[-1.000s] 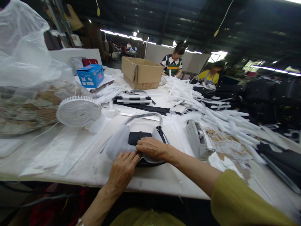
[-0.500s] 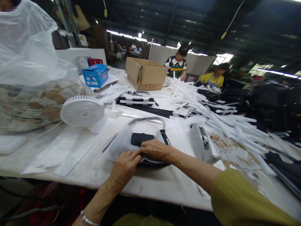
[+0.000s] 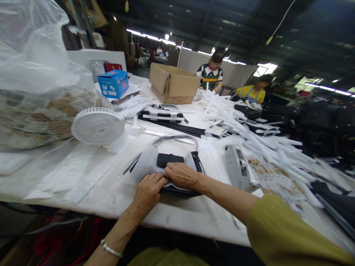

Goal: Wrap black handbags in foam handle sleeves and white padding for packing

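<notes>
A black bag [image 3: 169, 160] lies on the white table [image 3: 88, 192] in front of me, mostly covered by a sheet of white foam wrap [image 3: 146, 163], with its wrapped handle [image 3: 174, 138] arching behind. My left hand [image 3: 146, 192] presses down on the near edge of the wrap, fingers curled onto it. My right hand [image 3: 181, 175] lies on top of the bag beside the left hand, fingers bent and holding the wrap against the bag. The two hands touch at the fingertips.
A white fan [image 3: 97, 125] lies left of the bag, with a big plastic sack [image 3: 36, 85] behind it. A tape dispenser [image 3: 237, 168] stands to the right, beside a heap of white foam strips [image 3: 249, 125]. A cardboard box [image 3: 172, 84] and blue box [image 3: 113, 84] stand farther back. Two people work at the far end.
Both hands stay on the wrapped bag; the left hand has slid slightly forward onto the wrap's edge. The camera view has shifted a little.
</notes>
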`<state>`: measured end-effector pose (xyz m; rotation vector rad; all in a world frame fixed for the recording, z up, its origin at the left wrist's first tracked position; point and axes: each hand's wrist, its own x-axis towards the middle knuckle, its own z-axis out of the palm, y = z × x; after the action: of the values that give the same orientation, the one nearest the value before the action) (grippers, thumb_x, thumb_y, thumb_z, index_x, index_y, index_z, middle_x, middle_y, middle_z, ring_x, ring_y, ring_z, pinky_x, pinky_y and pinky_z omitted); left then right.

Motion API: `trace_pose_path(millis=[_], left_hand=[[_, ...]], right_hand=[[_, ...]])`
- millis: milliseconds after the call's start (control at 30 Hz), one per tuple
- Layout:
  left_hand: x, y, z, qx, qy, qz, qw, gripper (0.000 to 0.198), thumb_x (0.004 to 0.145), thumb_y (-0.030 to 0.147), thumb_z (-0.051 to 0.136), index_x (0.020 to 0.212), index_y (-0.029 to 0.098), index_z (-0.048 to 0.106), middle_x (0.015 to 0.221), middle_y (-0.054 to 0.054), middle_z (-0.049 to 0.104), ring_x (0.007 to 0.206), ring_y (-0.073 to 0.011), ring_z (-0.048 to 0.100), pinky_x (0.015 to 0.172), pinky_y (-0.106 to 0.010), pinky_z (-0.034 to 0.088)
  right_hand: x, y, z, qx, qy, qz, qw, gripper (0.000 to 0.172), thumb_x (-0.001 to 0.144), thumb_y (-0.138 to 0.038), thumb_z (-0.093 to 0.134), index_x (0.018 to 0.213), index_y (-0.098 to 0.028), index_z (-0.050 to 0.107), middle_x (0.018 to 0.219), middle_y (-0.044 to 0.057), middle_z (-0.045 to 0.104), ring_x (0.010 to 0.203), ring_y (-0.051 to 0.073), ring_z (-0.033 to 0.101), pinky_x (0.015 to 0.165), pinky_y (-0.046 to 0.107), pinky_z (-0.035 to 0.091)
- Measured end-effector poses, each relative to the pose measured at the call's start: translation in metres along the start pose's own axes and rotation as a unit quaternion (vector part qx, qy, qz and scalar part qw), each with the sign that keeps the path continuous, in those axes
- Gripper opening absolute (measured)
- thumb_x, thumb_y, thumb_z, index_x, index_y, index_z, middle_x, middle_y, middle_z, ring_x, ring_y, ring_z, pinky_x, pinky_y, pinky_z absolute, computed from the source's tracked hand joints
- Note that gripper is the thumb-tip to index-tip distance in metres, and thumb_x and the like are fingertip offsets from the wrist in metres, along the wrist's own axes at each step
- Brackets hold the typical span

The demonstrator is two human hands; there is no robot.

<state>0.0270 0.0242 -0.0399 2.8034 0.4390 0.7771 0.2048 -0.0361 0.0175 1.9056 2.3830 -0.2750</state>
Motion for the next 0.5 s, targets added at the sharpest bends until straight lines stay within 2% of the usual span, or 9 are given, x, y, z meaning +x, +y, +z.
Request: trace_pose_path(millis=[167, 233, 300, 400, 467, 500], left_hand=[[0.0, 0.004, -0.003, 0.023, 0.019, 0.019, 0.999, 0.056, 0.064, -0.008, 0.043, 0.106, 0.023, 0.063, 0.105, -0.001, 0.07, 0.089, -0.0221, 0.062, 0.074, -0.036, 0.047], [0.004, 0.007, -0.011, 0.042, 0.009, 0.041, 0.998, 0.051, 0.069, -0.005, 0.047, 0.11, 0.021, 0.061, 0.107, -0.002, 0.07, 0.089, -0.023, 0.063, 0.074, -0.036, 0.048], [0.01, 0.009, -0.025, 0.061, 0.004, 0.078, 0.995, 0.05, 0.074, 0.001, 0.055, 0.121, 0.018, 0.057, 0.116, -0.006, 0.068, 0.096, -0.0243, 0.063, 0.081, -0.038, 0.048], [0.015, 0.004, -0.053, 0.088, 0.026, 0.103, 0.99, 0.056, 0.079, 0.011, 0.064, 0.132, 0.017, 0.049, 0.133, -0.009, 0.059, 0.117, -0.0264, 0.056, 0.105, -0.045, 0.037], [0.015, -0.008, -0.067, 0.105, 0.03, 0.088, 0.99, 0.053, 0.08, 0.014, 0.066, 0.13, 0.019, 0.052, 0.136, -0.009, 0.057, 0.126, -0.0282, 0.05, 0.113, -0.05, 0.026], [0.015, -0.016, -0.071, 0.112, 0.022, 0.08, 0.99, 0.049, 0.079, 0.014, 0.066, 0.127, 0.019, 0.055, 0.135, -0.009, 0.058, 0.127, -0.0292, 0.05, 0.113, -0.051, 0.025]], right_hand=[[0.007, -0.008, -0.011, 0.047, -0.011, 0.108, 0.993, 0.022, 0.093, -0.026, 0.049, 0.102, -0.01, 0.061, 0.098, 0.017, 0.068, 0.088, 0.027, 0.065, 0.071, 0.035, 0.047], [0.01, -0.005, -0.026, 0.078, -0.025, 0.139, 0.987, 0.022, 0.089, -0.031, 0.055, 0.094, -0.012, 0.065, 0.091, 0.014, 0.071, 0.083, 0.026, 0.067, 0.067, 0.032, 0.047], [0.006, 0.0, -0.047, 0.108, -0.031, 0.151, 0.982, 0.02, 0.088, -0.033, 0.057, 0.091, -0.016, 0.067, 0.09, 0.009, 0.073, 0.083, 0.022, 0.067, 0.067, 0.028, 0.047], [-0.02, 0.003, -0.081, 0.162, 0.003, 0.158, 0.974, 0.026, 0.093, -0.037, 0.05, 0.103, -0.02, 0.067, 0.1, 0.004, 0.073, 0.09, 0.018, 0.066, 0.075, 0.026, 0.047], [-0.045, -0.001, -0.092, 0.198, 0.026, 0.157, 0.967, 0.034, 0.093, -0.045, 0.05, 0.112, -0.021, 0.065, 0.109, 0.005, 0.071, 0.096, 0.02, 0.066, 0.082, 0.029, 0.048], [-0.056, -0.006, -0.092, 0.201, 0.034, 0.153, 0.967, 0.041, 0.09, -0.05, 0.054, 0.117, -0.021, 0.063, 0.114, 0.008, 0.07, 0.1, 0.022, 0.065, 0.086, 0.031, 0.048]])
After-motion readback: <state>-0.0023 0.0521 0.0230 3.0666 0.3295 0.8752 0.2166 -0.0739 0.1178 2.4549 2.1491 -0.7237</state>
